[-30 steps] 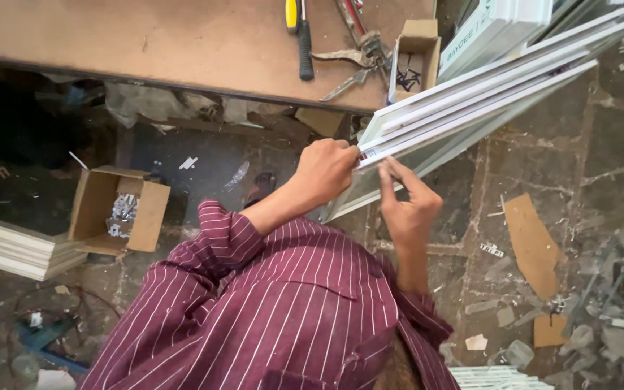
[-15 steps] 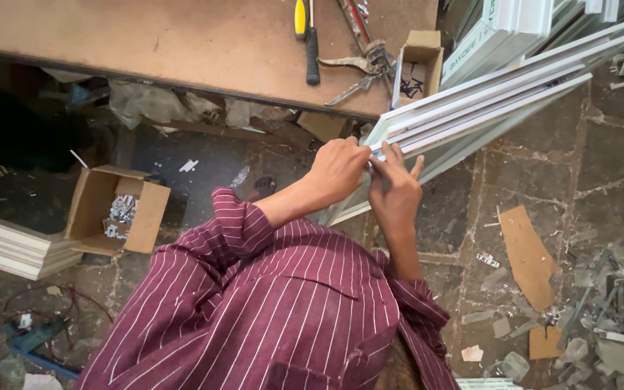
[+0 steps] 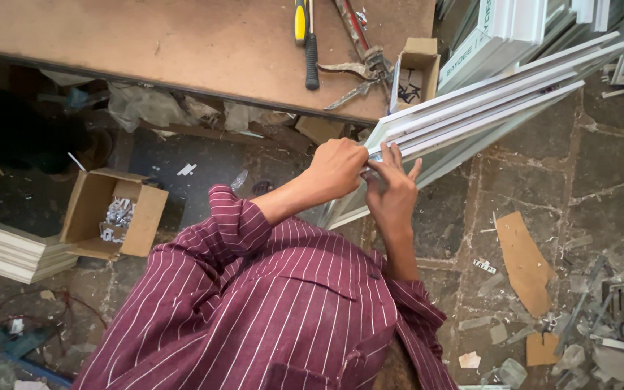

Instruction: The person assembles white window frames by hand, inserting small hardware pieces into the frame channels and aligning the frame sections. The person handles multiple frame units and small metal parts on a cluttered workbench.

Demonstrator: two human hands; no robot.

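Two hands meet at one corner of a white window frame (image 3: 485,108), in the middle of the picture. The frame is made of long white bars. It runs from that corner up to the upper right of the picture, and its far end rests near a stack of white bars (image 3: 500,29).

The left hand (image 3: 337,167) is curled into a tight grip around the corner of the frame. The right hand (image 3: 393,191) lies just beside it, with the fingers (image 3: 396,160) loose and spread, and the tips pressing on the frame's edge.

The frame looks stiff and hard, so it should not bend like cloth. It looks light for its size, because it seems hollow. The smooth white sides may be slippery. It is long, so the far end could swing or tip. The best place to hold it looks like the corner, where two bars join.

The wooden desk (image 3: 182,43) fills the top of the picture. A yellow-handled tool (image 3: 301,18) and pliers (image 3: 359,68) lie on it. An open cardboard box (image 3: 113,213) of small metal parts sits on the floor at the left.
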